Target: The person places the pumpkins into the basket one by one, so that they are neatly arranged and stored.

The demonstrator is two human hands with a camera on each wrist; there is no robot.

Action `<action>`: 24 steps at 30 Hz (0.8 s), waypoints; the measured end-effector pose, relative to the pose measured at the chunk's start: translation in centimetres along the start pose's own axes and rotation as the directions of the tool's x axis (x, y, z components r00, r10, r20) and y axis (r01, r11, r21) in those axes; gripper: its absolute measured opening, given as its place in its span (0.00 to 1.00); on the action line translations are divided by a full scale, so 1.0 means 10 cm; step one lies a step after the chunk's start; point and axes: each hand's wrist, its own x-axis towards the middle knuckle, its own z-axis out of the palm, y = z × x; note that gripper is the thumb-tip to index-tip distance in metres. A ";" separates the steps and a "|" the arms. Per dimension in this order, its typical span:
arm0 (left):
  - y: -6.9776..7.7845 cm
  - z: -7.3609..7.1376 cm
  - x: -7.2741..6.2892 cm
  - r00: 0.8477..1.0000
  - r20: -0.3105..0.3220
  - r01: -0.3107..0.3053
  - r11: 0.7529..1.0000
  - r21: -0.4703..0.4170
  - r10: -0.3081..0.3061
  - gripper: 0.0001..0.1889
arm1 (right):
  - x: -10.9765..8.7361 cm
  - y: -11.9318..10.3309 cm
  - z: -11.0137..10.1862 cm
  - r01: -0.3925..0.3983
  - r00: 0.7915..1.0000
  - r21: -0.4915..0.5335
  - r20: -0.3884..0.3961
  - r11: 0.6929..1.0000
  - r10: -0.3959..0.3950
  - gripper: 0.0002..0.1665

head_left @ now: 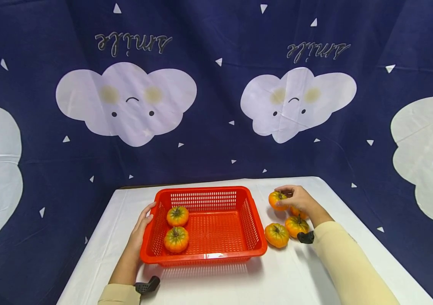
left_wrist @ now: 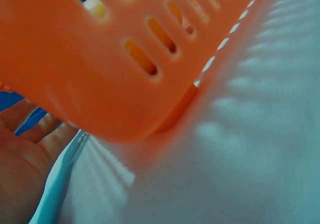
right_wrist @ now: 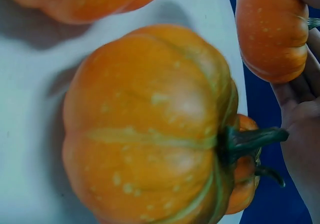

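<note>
At the right side of the table, my right hand pinches a small orange pumpkin between thumb and fingers; the right wrist view also has this held pumpkin at its upper right. Below that hand are a pumpkin, another pumpkin beside it, and a third pumpkin partly hidden by the hand. My left hand rests with extended fingers against the left side of a red plastic basket. Inside, along the basket's left part, sit a rear pumpkin and a front pumpkin.
A white cloth covers the table under the basket and pumpkins. Behind the table hangs a dark blue curtain printed with clouds and small triangles. The basket has slotted walls and a raised rim.
</note>
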 end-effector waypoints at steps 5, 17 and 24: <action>0.01 0.01 -0.01 1.000 0.005 0.007 1.000 -0.013 -0.007 0.27 | 0.04 -0.05 -0.02 0.003 1.000 0.015 -0.016 1.000 -0.003 0.39; 0.01 0.00 0.00 1.000 0.001 0.016 1.000 -0.011 -0.016 0.27 | 0.25 -0.40 0.05 0.099 0.995 0.073 -0.014 0.992 -0.098 0.37; -0.01 -0.02 0.02 1.000 -0.009 0.024 1.000 -0.006 -0.024 0.27 | 0.43 -0.83 0.18 0.152 0.988 0.096 0.026 0.984 -0.155 0.36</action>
